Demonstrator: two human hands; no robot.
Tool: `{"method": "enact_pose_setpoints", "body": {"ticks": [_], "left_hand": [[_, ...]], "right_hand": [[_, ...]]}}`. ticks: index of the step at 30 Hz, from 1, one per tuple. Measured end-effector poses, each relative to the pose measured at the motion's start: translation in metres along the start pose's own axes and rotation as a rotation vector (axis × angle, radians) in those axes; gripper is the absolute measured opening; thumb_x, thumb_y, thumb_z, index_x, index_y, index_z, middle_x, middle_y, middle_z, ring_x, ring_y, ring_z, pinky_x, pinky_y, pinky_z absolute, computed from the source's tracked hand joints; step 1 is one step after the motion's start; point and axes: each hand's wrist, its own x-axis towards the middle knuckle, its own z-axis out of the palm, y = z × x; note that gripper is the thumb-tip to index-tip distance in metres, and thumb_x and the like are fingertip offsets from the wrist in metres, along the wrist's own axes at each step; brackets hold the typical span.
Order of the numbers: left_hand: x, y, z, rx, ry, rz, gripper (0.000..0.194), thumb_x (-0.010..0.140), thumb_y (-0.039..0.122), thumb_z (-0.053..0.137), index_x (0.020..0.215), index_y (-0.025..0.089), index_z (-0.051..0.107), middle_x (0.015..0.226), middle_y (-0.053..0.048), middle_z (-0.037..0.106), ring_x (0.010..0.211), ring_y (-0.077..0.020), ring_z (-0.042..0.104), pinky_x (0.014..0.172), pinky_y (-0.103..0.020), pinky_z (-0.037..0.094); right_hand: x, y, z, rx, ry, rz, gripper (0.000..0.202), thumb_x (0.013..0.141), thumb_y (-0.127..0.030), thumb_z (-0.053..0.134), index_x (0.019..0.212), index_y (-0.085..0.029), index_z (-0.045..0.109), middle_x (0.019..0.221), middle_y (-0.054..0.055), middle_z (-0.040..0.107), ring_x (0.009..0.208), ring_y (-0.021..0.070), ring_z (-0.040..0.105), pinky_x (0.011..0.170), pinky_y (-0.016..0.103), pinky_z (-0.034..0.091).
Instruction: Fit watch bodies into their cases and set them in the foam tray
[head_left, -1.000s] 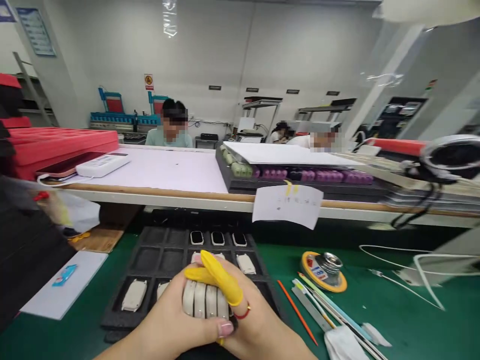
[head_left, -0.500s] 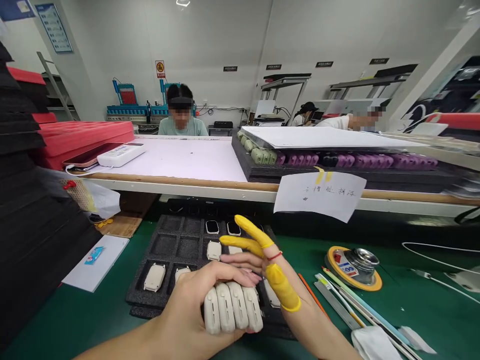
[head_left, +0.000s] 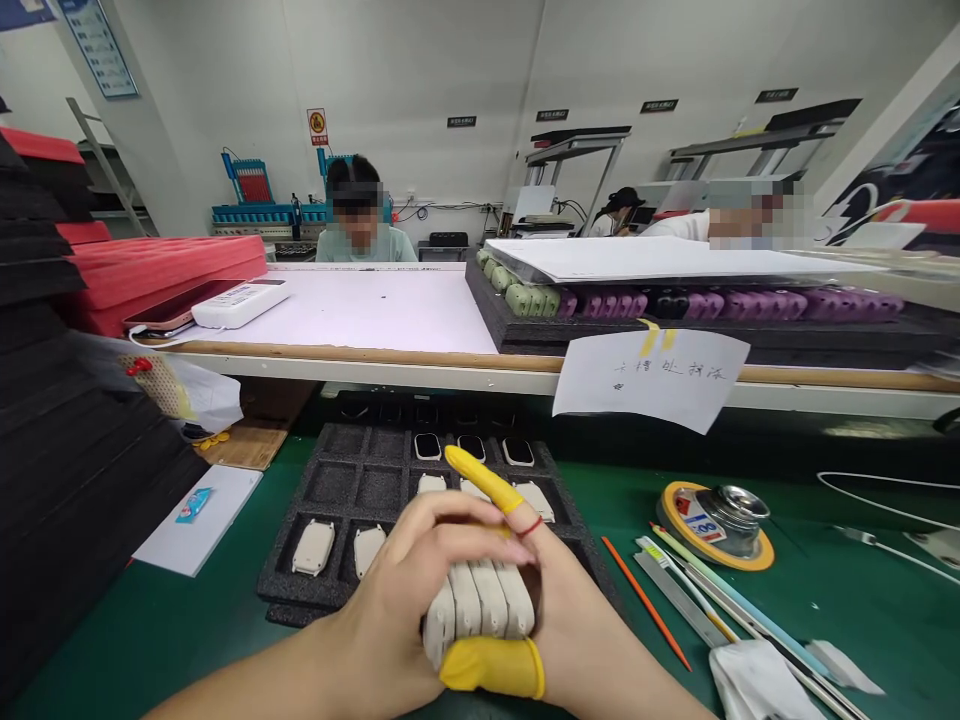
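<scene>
Several off-white watch cases stand side by side in a row between my hands. My left hand is wrapped round the row from the left, its fingers over the top. From the right, my right hand grips the same row, its thumb in a yellow finger cot across the front. Another yellow cot covers a raised finger of that hand; its other fingers are largely hidden behind the row. Just beyond lies a black foam tray, with single watch cases in some pockets and dark-screened ones farther back.
An orange stick, a metal ruler and a yellow-rimmed tape roll with a metal-topped jar lie on the right. Black foam is stacked at the left. A shelf edge crosses ahead; a person sits beyond it.
My right hand has come down from above the tray and closed on the row of watch cases, thumb now across its front. The row has shifted slightly right.
</scene>
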Motion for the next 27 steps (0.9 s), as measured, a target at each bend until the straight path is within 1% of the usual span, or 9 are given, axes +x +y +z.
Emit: {"method": "enact_pose_setpoints", "body": {"ticks": [4,6,8,11,13,16,19,24,27], "left_hand": [[-0.006,0.002,0.000,-0.036,0.046,-0.170,0.093,0.076,0.016,0.082,0.151,0.040,0.033,0.163,-0.005,0.025,0.152,-0.0314,0.020,0.122,-0.046,0.025],[-0.007,0.005,0.000,-0.228,0.033,-0.351,0.118,0.068,0.020,0.089,0.156,0.043,0.014,0.165,-0.005,0.020,0.152,-0.0323,0.021,0.122,-0.049,0.022],[-0.005,0.004,0.001,-0.516,0.011,-0.505,0.128,0.063,0.027,0.093,0.157,0.041,0.007,0.160,-0.009,0.033,0.145,-0.0331,0.036,0.118,-0.050,0.029],[0.001,-0.002,0.005,-0.808,0.056,-0.644,0.094,0.063,0.038,0.093,0.142,0.024,0.045,0.129,-0.012,0.063,0.123,-0.0311,0.059,0.104,-0.044,0.045],[0.004,-0.009,0.009,-0.890,0.110,-0.741,0.071,0.060,0.039,0.095,0.119,0.018,0.061,0.108,-0.009,0.070,0.107,-0.0265,0.066,0.091,-0.036,0.050],[0.007,-0.015,0.012,-1.041,0.172,-0.809,0.058,0.061,0.039,0.094,0.108,0.018,0.067,0.091,-0.006,0.074,0.084,-0.0194,0.071,0.078,-0.029,0.053],[0.007,-0.015,0.011,-1.161,0.177,-0.750,0.048,0.071,0.042,0.087,0.102,0.010,0.073,0.090,-0.011,0.076,0.081,-0.0196,0.073,0.083,-0.030,0.054],[0.006,-0.011,0.008,-1.240,0.164,-0.672,0.043,0.076,0.034,0.084,0.112,0.013,0.073,0.105,-0.012,0.077,0.092,-0.0232,0.074,0.083,-0.032,0.055],[0.004,-0.012,0.009,-1.239,0.129,-0.658,0.041,0.080,0.031,0.082,0.115,0.014,0.070,0.103,-0.012,0.077,0.092,-0.0229,0.074,0.089,-0.036,0.054]], "right_hand": [[-0.005,0.000,-0.003,-0.253,0.159,-0.234,0.075,0.064,-0.031,0.092,0.130,-0.030,0.057,0.099,0.005,0.073,0.080,0.0239,0.073,0.069,0.033,0.065],[-0.004,-0.003,-0.004,-0.329,0.139,-0.327,0.060,0.071,-0.027,0.087,0.125,-0.032,0.061,0.101,0.005,0.074,0.084,0.0234,0.074,0.074,0.032,0.065],[-0.002,-0.004,-0.004,-0.394,0.101,-0.389,0.052,0.078,-0.024,0.081,0.125,-0.032,0.061,0.106,0.004,0.074,0.091,0.0231,0.074,0.080,0.032,0.064],[0.003,0.002,-0.002,-0.606,0.062,-0.502,0.064,0.083,-0.016,0.071,0.141,-0.032,0.050,0.121,0.007,0.072,0.109,0.0263,0.070,0.094,0.038,0.061],[0.005,0.008,-0.003,-0.741,0.048,-0.542,0.075,0.081,-0.013,0.068,0.148,-0.029,0.041,0.129,0.010,0.068,0.120,0.0297,0.065,0.102,0.045,0.056],[0.005,0.011,-0.010,-0.753,0.051,-0.502,0.078,0.079,-0.019,0.073,0.149,-0.027,0.039,0.131,0.012,0.066,0.119,0.0311,0.065,0.101,0.044,0.056],[0.003,0.001,-0.020,-0.677,0.094,-0.441,0.071,0.077,-0.023,0.078,0.141,-0.031,0.048,0.118,0.007,0.071,0.097,0.0252,0.073,0.086,0.035,0.062],[0.004,-0.020,-0.026,-0.536,0.167,-0.518,0.017,0.077,-0.030,0.080,0.090,-0.031,0.070,0.093,0.000,0.077,0.079,0.0223,0.074,0.075,0.031,0.064],[0.008,-0.021,-0.029,-0.381,0.197,-0.465,0.005,0.081,-0.033,0.078,0.082,-0.030,0.075,0.090,0.002,0.079,0.081,0.0244,0.076,0.073,0.032,0.066]]}}
